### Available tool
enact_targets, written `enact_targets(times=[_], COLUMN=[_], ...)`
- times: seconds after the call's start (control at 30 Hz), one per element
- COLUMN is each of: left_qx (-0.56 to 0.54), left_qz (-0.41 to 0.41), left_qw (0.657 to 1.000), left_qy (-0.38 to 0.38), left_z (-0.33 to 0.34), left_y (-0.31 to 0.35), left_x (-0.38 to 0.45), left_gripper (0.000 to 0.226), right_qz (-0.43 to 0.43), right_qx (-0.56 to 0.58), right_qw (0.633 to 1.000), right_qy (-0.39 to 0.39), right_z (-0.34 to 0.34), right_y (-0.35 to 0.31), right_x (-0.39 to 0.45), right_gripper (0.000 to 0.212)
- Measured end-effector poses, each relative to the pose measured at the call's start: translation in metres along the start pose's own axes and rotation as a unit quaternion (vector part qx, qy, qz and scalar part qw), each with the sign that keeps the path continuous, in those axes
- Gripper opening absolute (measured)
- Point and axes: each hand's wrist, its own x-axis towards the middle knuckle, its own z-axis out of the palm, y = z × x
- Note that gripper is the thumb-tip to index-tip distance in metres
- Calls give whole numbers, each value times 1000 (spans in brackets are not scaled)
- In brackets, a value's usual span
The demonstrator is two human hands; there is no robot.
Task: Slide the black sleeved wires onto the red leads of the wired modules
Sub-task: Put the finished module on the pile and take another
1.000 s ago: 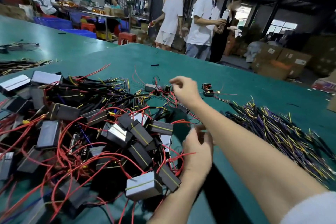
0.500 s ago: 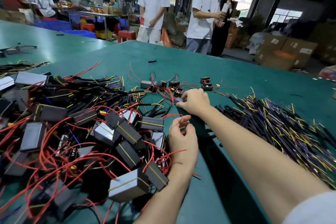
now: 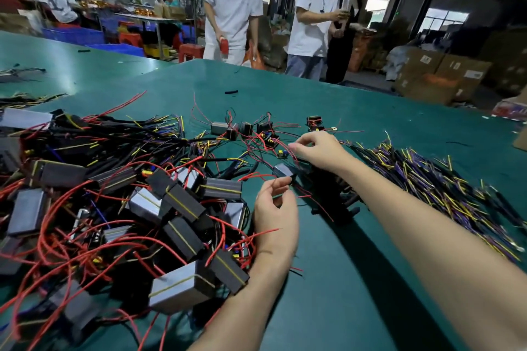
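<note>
A small grey wired module (image 3: 283, 170) lies on the green table between my hands, its red lead (image 3: 296, 159) rising to my right hand. My right hand (image 3: 318, 148) hovers just behind it with fingertips pinched on that thin lead. My left hand (image 3: 275, 208) sits just in front of the module, fingers curled and apart, fingertips close to its near corner. On the right lies a heap of black sleeved wires (image 3: 427, 182) with yellow and purple ends. A big tangle of grey and black modules with red leads (image 3: 171, 208) fills the left.
A few small modules and boards (image 3: 245, 128) lie further back on the green table (image 3: 356, 279). Two people in white shirts (image 3: 232, 6) stand at the far edge. Cardboard boxes (image 3: 433, 71) sit beyond on the right, blue crates (image 3: 74, 35) on the left.
My right hand has lifted off the table and drawn back to the right, pinching a red lead. My left hand has slid forward towards the small module. One person has walked closer.
</note>
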Motion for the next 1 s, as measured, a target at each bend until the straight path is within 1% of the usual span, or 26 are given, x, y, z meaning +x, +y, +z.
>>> enact_targets(times=[0.03,0.1,0.13,0.17,0.2,0.23,0.27,0.3,0.37,0.43,0.53,0.6,0.67,0.73,0.77,0.83,0.9,0.97,1.0], left_qx=[0,1,2,1,0,-1,-2,-3,-3,-12,-65,-111,-169,-232,-242,-227,-197,-127,-96], left_qz=[-3,-7,-8,-8,-8,-7,-6,-4,1,2,-34,-66,-100,-151,-175,-211,-239,-223,-202], left_qw=[1000,1000,1000,1000,1000,1000,1000,1000,1000,1000,997,991,979,957,948,936,930,940,947], left_qy=[-1,-1,-1,0,0,-1,-2,-3,-5,-7,-22,-30,-48,-86,-113,-164,-198,-225,-232], left_z=[0,-1,-1,-2,-2,-2,-2,-2,-2,-2,-2,-1,0,-1,-1,-2,-2,-2,-3], left_y=[0,0,0,0,-1,-1,-1,-2,-4,-5,-1,4,8,11,12,14,15,15,14], left_x=[0,2,2,3,3,4,4,4,5,6,10,12,10,6,4,1,-4,-10,-12], left_gripper=[22,22,22,22,22,22,22,21,20,19,18,19,27,39,46,56,53,42,37], right_qz=[5,25,34,36,32,27,19,2,-46,-76,-113,-137,-146,-163,-166,-172,-167,-138,-105], right_qx=[1,-24,-47,-58,-47,-11,40,91,181,237,264,266,255,230,212,168,134,159,206], right_qw=[1000,995,993,993,995,999,999,992,966,941,927,927,937,952,960,971,975,974,971], right_qy=[-27,-88,-103,-98,-76,-34,24,83,180,228,242,225,188,121,79,1,-55,-79,-60], right_z=[3,12,18,21,22,19,12,2,-23,-48,-73,-79,-76,-67,-60,-47,-38,-34,-33], right_y=[-4,-11,-14,-18,-21,-26,-30,-33,-39,-46,-53,-53,-45,-33,-27,-18,-9,-3,0], right_x=[6,17,21,25,27,28,29,28,24,13,-21,-56,-94,-133,-152,-185,-206,-215,-216], right_gripper=[21,31,35,36,35,33,36,40,43,38,24,24,26,25,25,23,19,17,22])
